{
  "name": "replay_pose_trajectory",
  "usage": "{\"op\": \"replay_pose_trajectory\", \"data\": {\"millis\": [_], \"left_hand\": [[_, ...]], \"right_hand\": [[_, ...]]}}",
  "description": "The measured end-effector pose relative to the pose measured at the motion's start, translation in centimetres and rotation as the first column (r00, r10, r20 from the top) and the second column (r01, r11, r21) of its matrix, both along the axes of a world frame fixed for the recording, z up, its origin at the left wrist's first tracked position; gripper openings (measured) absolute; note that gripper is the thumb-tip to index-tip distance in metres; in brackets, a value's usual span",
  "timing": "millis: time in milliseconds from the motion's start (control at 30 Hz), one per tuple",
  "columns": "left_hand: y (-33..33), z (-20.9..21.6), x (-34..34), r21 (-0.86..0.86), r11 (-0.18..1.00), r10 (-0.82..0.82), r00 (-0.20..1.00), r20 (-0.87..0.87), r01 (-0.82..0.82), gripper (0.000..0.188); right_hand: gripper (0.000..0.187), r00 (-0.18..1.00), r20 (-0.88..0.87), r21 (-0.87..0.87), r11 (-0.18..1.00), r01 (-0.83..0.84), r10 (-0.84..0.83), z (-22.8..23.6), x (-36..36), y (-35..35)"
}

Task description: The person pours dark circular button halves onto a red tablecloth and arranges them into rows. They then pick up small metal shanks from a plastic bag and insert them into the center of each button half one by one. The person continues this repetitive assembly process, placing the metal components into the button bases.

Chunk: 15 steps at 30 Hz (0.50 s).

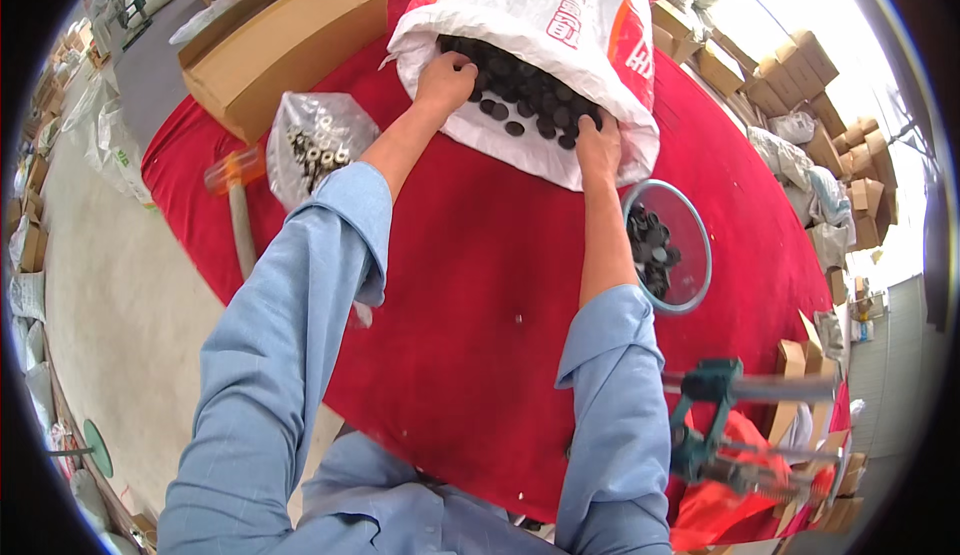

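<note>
A white woven sack (520, 0) with red and orange print lies at the far side, its mouth facing me. Many small round black caps (545, 100) spill out onto its lower lip. My left hand (447, 82) is at the left of the mouth, fingers curled in among the caps; its fingertips are partly hidden. At the right of the mouth, my right hand (599, 145) has thumb and fingers drawn together beside the caps. What either hand pinches is too small to make out. Near my right forearm stands a clear basin (700, 255) with more black caps.
A red cloth (450, 325) covers the table. On the left are a cardboard box (290, 45), a clear bag (330, 120) of small ring-shaped parts and a mallet (238, 195). A green metal hand press (715, 405) stands at the lower right, beside an orange-red bag (715, 505).
</note>
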State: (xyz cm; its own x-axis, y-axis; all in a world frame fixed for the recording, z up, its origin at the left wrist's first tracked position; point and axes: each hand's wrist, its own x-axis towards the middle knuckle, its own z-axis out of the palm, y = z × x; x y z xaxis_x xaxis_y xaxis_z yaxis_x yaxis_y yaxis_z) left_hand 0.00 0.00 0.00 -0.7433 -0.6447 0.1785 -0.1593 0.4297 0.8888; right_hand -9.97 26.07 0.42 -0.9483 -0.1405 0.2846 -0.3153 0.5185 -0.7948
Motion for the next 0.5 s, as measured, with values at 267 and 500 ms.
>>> {"op": "replay_pose_trajectory", "data": {"millis": [267,500], "left_hand": [[0.4,-2.5,-8.3,-0.139,0.977,0.152,0.985,-0.078,-0.161,0.049],[2.4,-3.5,-9.3,-0.239,0.968,0.054,0.994,-0.09,-0.074,0.047]], "right_hand": [[0.056,0.95,-0.299,0.091,0.988,0.123,-0.091,-5.8,-8.0,-5.8],[0.052,0.908,-0.407,0.155,0.971,0.181,-0.104,-4.8,-5.8,-9.0]]}}
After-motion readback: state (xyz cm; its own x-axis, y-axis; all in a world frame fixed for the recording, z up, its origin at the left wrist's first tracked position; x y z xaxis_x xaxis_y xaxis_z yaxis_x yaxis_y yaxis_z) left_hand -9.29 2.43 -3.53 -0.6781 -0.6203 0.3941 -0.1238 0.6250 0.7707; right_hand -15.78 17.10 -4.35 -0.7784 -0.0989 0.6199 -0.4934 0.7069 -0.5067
